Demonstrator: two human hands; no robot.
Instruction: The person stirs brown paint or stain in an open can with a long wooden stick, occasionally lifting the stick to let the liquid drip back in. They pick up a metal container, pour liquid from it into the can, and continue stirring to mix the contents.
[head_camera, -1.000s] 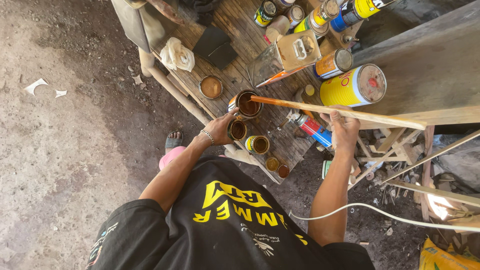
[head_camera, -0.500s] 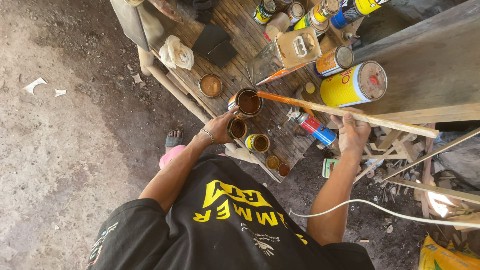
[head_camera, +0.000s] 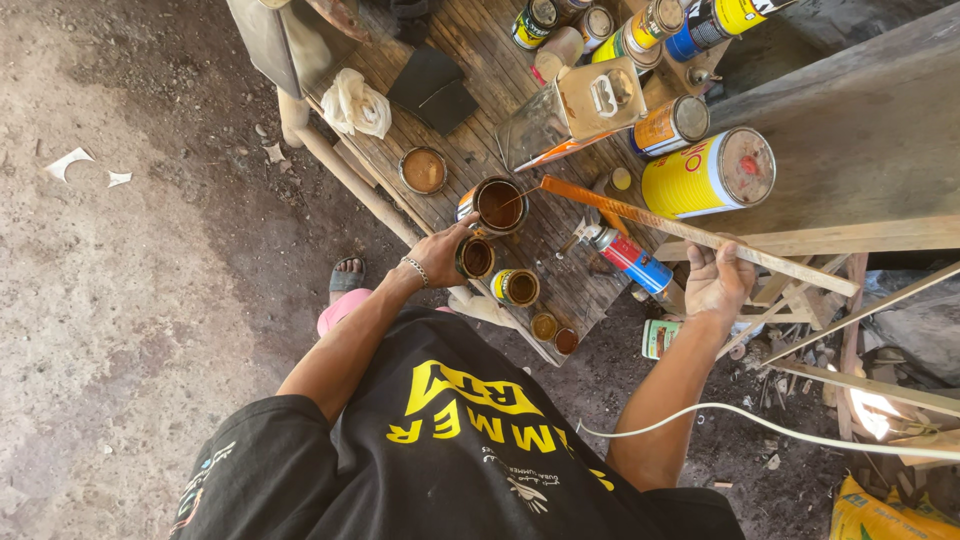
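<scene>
My left hand grips the side of an open tin of brown liquid on a slatted wooden bench. A smaller open tin sits against my fingers. My right hand is closed around a long wooden stick. The stick's orange-stained tip hangs just right of the brown tin, and a thin thread of liquid runs from it to the tin.
On the bench are a loose lid, a white rag, dark square sheets, a rectangular metal can, a big yellow can and a blue-red spray can. A white cable crosses below. My sandalled foot stands on dirt.
The stick's tip was in the brown tin; my right hand has drawn it out to the right and lowered its far end. My left hand has stayed at the tin.
</scene>
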